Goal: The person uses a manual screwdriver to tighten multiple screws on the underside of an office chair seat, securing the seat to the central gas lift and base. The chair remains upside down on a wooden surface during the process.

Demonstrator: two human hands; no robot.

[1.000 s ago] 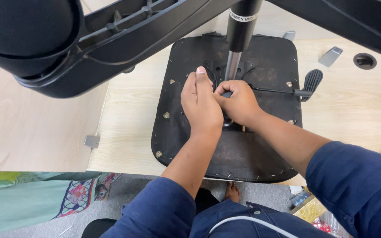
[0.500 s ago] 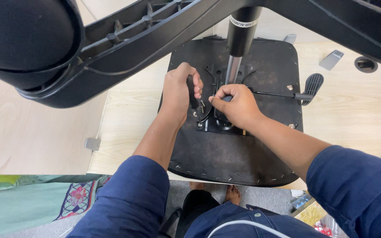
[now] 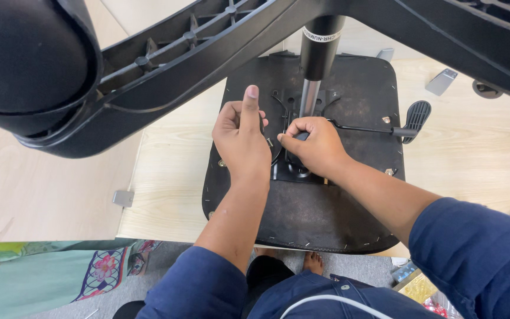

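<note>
Both hands sit on the seat plate (image 3: 302,171), left hand (image 3: 242,140) loosely curled with one finger raised, right hand (image 3: 316,145) apparently pinching a small part beside the steel column (image 3: 309,97).

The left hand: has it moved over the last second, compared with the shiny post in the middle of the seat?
Yes. The left hand has slid left, away from the metal post and the right hand, with its index finger now raised.

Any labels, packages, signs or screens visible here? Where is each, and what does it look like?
Label band: wrapped around the black gas-lift cylinder at top centre, a narrow white ring with dark print.
Packets: bottom right by the table edge, partly hidden, yellow-gold and clear wrapping.
No signs or screens.
</note>
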